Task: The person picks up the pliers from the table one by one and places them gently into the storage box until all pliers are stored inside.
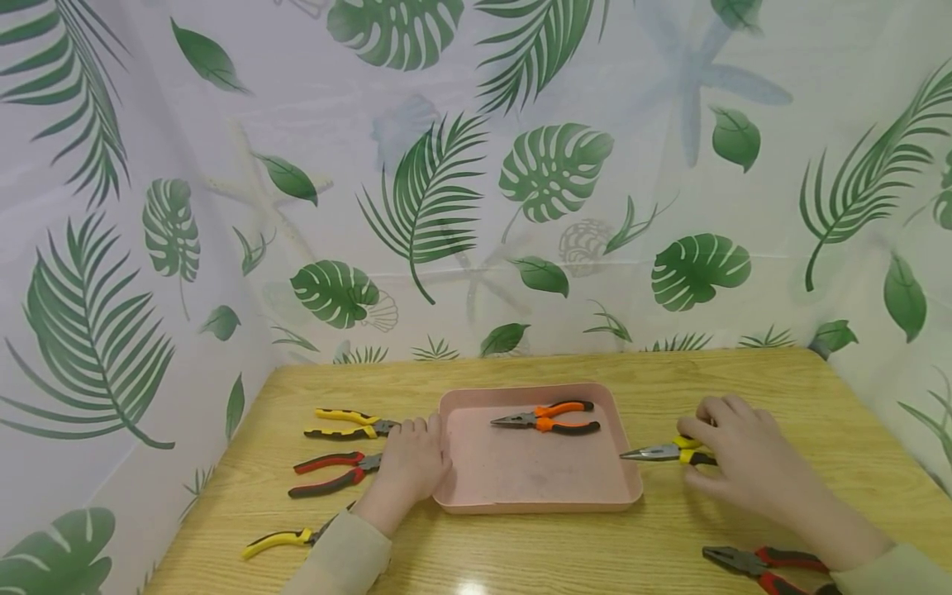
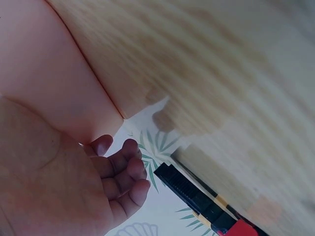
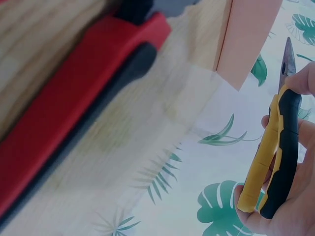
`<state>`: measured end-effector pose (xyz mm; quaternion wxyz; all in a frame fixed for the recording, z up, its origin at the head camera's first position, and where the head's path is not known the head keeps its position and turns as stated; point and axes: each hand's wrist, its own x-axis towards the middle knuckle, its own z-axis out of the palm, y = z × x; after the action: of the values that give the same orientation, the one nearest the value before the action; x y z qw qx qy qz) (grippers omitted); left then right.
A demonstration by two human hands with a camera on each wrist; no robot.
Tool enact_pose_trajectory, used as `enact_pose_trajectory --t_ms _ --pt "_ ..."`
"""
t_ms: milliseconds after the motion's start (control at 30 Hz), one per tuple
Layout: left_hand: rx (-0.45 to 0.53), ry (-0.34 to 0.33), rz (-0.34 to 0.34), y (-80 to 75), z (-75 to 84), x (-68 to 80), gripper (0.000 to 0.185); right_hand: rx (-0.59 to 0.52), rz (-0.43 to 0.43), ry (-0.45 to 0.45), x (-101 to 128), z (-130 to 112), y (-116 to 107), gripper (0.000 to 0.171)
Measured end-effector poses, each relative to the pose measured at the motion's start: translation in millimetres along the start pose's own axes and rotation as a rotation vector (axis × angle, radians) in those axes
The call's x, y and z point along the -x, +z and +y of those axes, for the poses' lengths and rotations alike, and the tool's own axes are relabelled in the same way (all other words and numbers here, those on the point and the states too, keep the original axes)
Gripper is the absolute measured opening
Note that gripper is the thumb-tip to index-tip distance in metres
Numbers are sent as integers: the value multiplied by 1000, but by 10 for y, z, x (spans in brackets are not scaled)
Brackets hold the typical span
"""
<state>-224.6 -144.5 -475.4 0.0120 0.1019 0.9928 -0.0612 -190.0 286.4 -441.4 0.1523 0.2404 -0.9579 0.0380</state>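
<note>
Nearest, red-and-black pliers on wooden table. Right hand gripping yellow-and-black needle-nose pliers just right of pink rectangular plastic tray; left hand, loosely curled, against tray's left edge.

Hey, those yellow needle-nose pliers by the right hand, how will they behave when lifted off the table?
The yellow needle-nose pliers look stiff metal, so probably heavy for their size. The right hand grips the moulded yellow-and-black handles, which likely resist slipping. The long tapered nose may tip them forward, and the handles could swing apart if held loosely.
</note>
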Motion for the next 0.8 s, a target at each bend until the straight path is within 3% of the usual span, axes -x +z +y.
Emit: enact_pose_trajectory --t_ms 500,800 --pt "-13 10 17 41 -8 -8 38 5 -4 -22 -84 -51 -8 34" --pt "-26 17 29 13 -4 0 30 -15 3 -33 -127 -90 12 32"
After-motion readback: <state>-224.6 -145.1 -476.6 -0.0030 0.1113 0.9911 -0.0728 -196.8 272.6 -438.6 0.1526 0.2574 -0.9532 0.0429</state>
